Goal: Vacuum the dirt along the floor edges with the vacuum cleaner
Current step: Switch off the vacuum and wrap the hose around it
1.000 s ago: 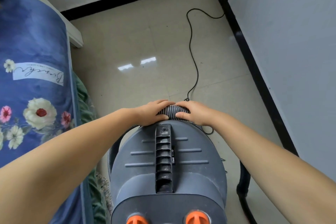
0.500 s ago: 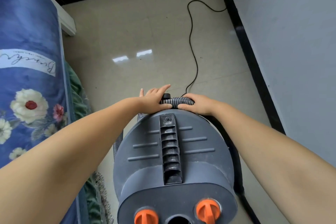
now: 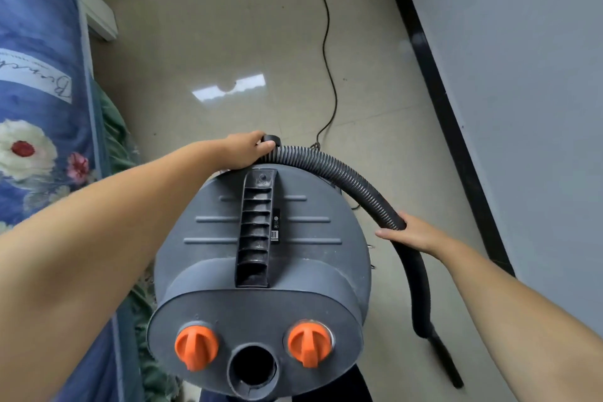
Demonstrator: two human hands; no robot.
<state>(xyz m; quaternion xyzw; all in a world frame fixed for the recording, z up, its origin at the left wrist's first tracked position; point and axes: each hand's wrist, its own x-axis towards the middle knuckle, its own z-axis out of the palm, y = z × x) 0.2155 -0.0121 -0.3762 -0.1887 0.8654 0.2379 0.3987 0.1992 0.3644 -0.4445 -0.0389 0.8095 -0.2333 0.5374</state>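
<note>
Seen from above, looking down past two bare forearms. Nearest, at 6 o'clock, stands a grey vacuum cleaner (image 3: pixel 261 258), a drum-shaped body filling the lower centre. Its near face carries two orange knobs (image 3: pixel 195 347), one at 7 o'clock and one at 5 o'clock, with a round open port (image 3: pixel 253 369) between them; the port looks dark inside and its contents cannot be made out. A ribbed black handle (image 3: pixel 257 228) runs up the middle of the lid.

At 3 o'clock, the right hand (image 3: pixel 411 235) curls its fingers around a black ribbed hose (image 3: pixel 346 176), thumb stretched out flat beside it. Below that hand the hose drops to a smooth dark nozzle (image 3: pixel 443 359) at 4 o'clock, near the floor by the wall.

Farther off, at 12 o'clock from the lid, the left hand (image 3: pixel 246 150) rests over the far rim of the vacuum, fingers bent around the hose where it joins the body.

At 9 o'clock lies a blue flowered quilt (image 3: pixel 36 108). Beyond the vacuum, a thin black power cord (image 3: pixel 328 52) snakes across the beige tiled floor (image 3: pixel 212 42) toward 1 o'clock. A black skirting strip (image 3: pixel 434 75) edges the grey wall (image 3: pixel 522 75) on the right.
</note>
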